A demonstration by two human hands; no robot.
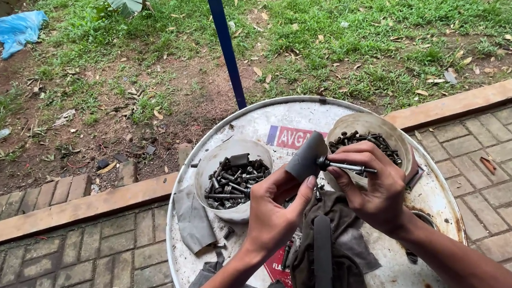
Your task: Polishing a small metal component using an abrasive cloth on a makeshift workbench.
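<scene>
Fingers of left hand [273, 208] wrap grey sandpaper piece [306, 156]; right hand [372, 183] pinches long bolt [347, 166], both above white drum lid [279, 120]. Step seems rubbing bolt clean. Next move likely needs firm twist, steady grip.

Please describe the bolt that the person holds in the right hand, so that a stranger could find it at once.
Find the round white drum top on the brick paving, with two bowls of dark bolts. In front of the right bowl, the right hand pinches a long bolt against a grey cone-shaped piece held by the left hand. It alone is lifted out, lying level.
</scene>
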